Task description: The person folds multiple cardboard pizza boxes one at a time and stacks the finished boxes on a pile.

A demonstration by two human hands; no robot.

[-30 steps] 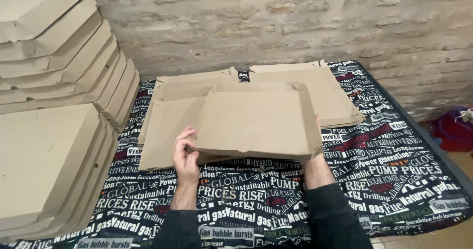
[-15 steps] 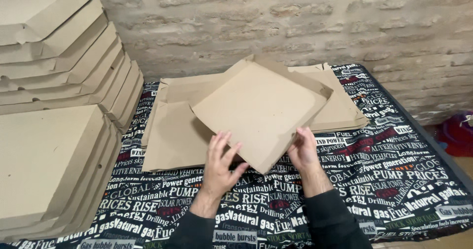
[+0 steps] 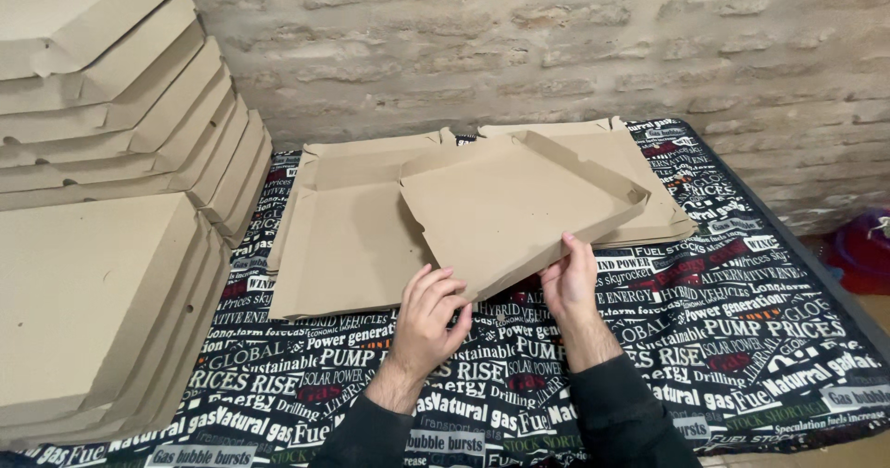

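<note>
- The half-folded cardboard box (image 3: 519,210) sits tilted over the stack of flat cardboard blanks (image 3: 343,246), its near corner lifted just off the patterned tablecloth (image 3: 742,338)
- Left hand (image 3: 428,315) is at that near corner, fingers curled loosely against the underside edge, thumb side up; a light touch more than a clamp, and how tight it grips cannot be told
- Right hand (image 3: 570,278) pinches the box's near right edge, thumb on top, fingers tucked beneath
- The box looks light and fairly stiff: thin brown board, matte and dry, so it should not slip, though it may flex or crease if squeezed mid-panel
- Best hold, judging by shape, is along the folded edges and corners, where the raised side walls stiffen the sheet
- Far right of the box, a low wall stands up with a notched corner; the left side lies flatter
- Left of the box, two piles of finished flat boxes (image 3: 102,283) rise in a stepped stack, same plain brown board
- Behind the box, a rough pale brick wall (image 3: 519,42)
- Far right of the box, a red-purple object (image 3: 858,246) on the floor, too cropped to name
</note>
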